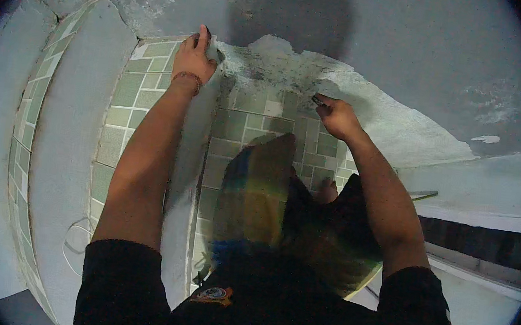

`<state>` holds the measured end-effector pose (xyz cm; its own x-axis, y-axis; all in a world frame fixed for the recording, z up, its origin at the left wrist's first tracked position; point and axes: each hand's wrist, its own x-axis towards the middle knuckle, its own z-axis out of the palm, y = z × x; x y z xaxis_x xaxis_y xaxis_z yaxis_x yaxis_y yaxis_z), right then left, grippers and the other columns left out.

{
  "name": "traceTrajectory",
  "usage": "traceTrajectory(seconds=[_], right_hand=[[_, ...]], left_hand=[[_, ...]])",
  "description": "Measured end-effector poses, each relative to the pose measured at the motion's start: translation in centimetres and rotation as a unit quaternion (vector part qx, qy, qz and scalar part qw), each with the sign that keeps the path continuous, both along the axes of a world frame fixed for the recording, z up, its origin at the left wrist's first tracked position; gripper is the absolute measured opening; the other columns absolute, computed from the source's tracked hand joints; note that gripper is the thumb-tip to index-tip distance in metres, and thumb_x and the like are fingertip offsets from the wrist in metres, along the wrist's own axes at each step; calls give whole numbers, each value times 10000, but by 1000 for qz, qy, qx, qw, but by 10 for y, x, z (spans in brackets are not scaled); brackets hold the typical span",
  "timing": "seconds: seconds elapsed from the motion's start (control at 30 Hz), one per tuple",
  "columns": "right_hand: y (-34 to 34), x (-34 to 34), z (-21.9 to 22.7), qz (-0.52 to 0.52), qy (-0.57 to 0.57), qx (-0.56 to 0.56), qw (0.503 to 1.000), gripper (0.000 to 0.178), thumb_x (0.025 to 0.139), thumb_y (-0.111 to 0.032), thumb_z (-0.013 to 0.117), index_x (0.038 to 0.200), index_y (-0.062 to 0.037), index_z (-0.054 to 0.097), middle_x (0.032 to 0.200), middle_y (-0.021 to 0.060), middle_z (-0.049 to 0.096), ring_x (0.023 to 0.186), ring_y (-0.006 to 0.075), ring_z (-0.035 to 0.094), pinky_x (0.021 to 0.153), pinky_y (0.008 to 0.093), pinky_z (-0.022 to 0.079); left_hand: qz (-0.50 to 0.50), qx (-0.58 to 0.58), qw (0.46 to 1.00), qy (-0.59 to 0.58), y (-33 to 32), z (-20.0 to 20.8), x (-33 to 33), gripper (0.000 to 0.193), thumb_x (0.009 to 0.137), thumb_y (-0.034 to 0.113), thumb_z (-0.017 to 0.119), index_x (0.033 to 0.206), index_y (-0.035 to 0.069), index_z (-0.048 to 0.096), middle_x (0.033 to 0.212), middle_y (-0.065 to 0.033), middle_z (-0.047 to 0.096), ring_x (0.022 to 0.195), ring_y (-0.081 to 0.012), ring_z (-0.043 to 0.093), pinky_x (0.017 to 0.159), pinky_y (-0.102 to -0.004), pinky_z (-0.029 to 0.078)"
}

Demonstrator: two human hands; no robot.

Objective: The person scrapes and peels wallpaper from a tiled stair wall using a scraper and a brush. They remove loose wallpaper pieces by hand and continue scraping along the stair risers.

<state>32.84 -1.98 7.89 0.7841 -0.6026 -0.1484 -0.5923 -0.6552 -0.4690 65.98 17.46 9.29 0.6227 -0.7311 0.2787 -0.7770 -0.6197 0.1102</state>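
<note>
My right hand (339,119) is closed round the dark handle of what looks like a scraper (318,99), its pale blade close to the wall. Around it the grey wall (412,45) has a broad patch of bare, whitish, stained plaster (271,65) with ragged paint edges. Further left, my left hand (194,63) is at the foot of the wall, at the end of a grey step riser (193,143). Its fingers are bent about something dark and grey, too small to make out. A bracelet circles the left wrist.
Green and white tiled steps (131,95) with grey risers lie to the left. Tiled floor (226,124) is below me, where a foot (327,192) shows. A white cable loop (78,238) hangs at lower left. A pale ledge (479,192) runs along the right.
</note>
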Motion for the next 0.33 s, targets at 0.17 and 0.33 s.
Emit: traceTrajectory(seconds=[0.17, 0.33], right_hand=[[5, -16, 10, 19, -22, 31, 999, 413, 925, -209, 576, 1337, -174, 589, 1149, 208, 670, 1038, 357, 658, 931, 417, 500], [9, -36, 6, 16, -49, 71, 996, 434, 926, -233, 587, 1353, -157, 573, 1243, 202, 633, 1134, 327, 629, 993, 381, 479]], left_hand=[[6, 2, 1000, 12, 0, -1, -2, 930, 813, 280, 688, 1563, 123, 163, 1445, -175, 424, 1327, -354, 418, 1107, -414, 371], [8, 4, 999, 37, 2, 0, -1, 994, 787, 267, 710, 1573, 145, 114, 1477, -180, 397, 1331, -379, 417, 1113, -428, 364]])
